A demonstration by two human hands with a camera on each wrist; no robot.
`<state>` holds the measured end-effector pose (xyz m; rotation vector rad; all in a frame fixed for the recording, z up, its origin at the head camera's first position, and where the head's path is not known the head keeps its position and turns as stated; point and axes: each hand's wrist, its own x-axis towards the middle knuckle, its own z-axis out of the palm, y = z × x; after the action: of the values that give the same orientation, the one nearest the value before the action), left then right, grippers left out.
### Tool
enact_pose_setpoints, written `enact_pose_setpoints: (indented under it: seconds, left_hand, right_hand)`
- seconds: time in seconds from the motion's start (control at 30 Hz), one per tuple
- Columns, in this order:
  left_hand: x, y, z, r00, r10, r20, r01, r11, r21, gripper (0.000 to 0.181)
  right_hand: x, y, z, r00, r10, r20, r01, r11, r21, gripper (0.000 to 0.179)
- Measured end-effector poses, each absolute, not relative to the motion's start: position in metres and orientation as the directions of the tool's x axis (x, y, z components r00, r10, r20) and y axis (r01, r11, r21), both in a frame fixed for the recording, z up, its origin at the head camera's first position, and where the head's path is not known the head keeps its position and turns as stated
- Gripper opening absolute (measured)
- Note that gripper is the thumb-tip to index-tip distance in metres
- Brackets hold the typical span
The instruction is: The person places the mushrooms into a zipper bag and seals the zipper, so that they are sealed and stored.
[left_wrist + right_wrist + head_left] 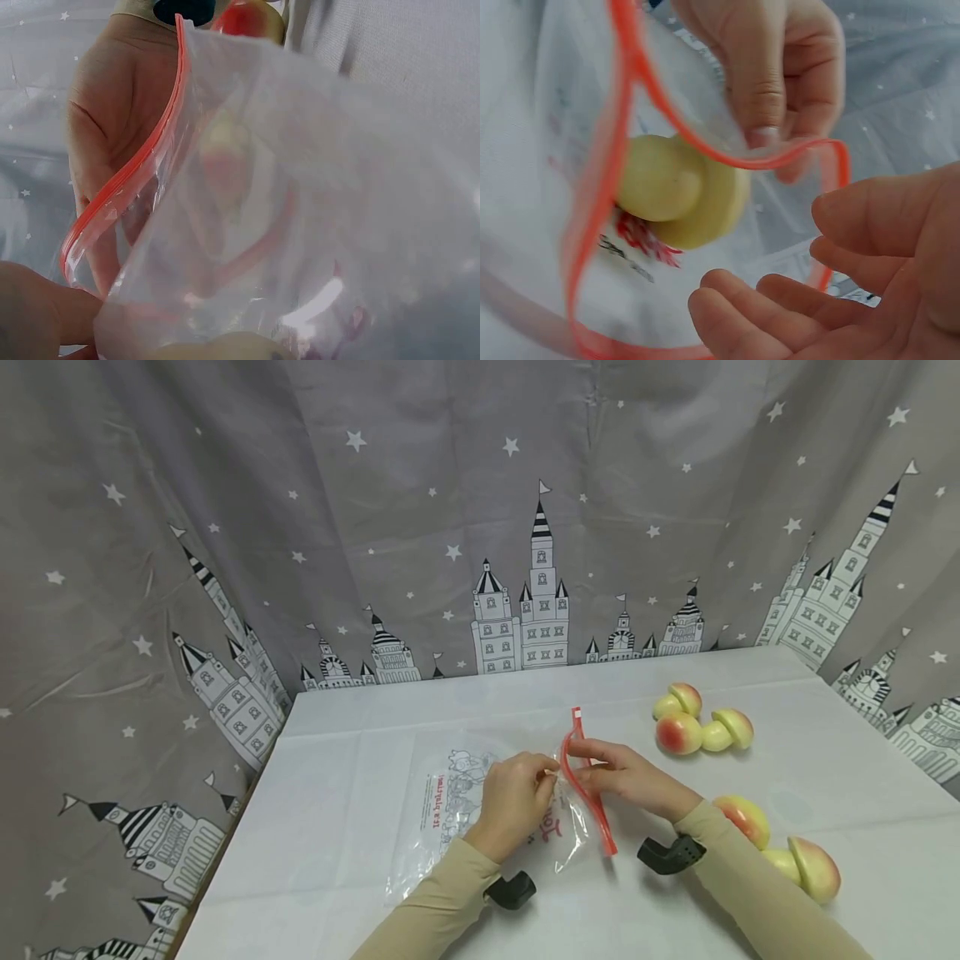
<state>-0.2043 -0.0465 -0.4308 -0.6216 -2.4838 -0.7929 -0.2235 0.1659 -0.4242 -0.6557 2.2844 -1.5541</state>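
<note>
A clear zip bag (438, 814) with a red seal strip (592, 806) and red and blue print lies across the table's middle. My left hand (517, 797) pinches the bag's rim between thumb and fingers, and the mouth gapes. Inside the bag, the right wrist view shows a yellow mushroom-shaped piece (664, 180). At the mouth, my right hand (630, 779) has its fingers loosely bent and apart, palm up in its wrist view (870, 277), holding nothing. Whether its fingertips touch the bag cannot be told.
Two yellow mushroom pieces with red-tinged caps, one upper (678, 700) and one lower (705, 733), lie at the back right. More such pieces (813, 868) lie beside the right forearm, which partly hides them. A grey castle-print curtain (420, 527) hangs behind the white table (337, 827).
</note>
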Motion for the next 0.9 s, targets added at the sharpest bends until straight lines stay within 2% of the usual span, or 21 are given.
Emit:
enact_pose_setpoints:
  seconds: [0.17,0.37,0.53,0.73,0.9]
  left_hand:
    - [-0.205,-0.046,-0.432,-0.800,0.282,0.529,0.539,0.724,0.429,0.013]
    - [-0.205,-0.046,-0.431,-0.816,0.279,0.507,0.525,0.726,0.445,0.014]
    - [-0.204,-0.046,-0.431,-0.822,0.273,0.500,0.520,0.717,0.464,0.014]
    - [-0.204,-0.046,-0.430,-0.821,0.272,0.503,0.523,0.713,0.467,0.013]
    - [-0.204,-0.045,-0.429,-0.830,0.270,0.487,0.513,0.713,0.478,0.013]
  right_hand:
    - [-0.218,0.182,-0.411,-0.861,-0.507,0.027,-0.219,0.322,-0.921,0.057]
    - [-0.206,0.215,-0.382,-0.895,-0.440,0.076,-0.290,0.443,-0.848,0.055]
    - [-0.194,0.254,-0.365,-0.926,-0.369,0.079,-0.288,0.555,-0.780,0.054]
    - [-0.179,0.298,-0.368,-0.940,-0.332,0.084,-0.288,0.635,-0.716,0.053]
    - [-0.166,0.313,-0.383,-0.951,-0.297,0.081,-0.279,0.721,-0.634,0.052]
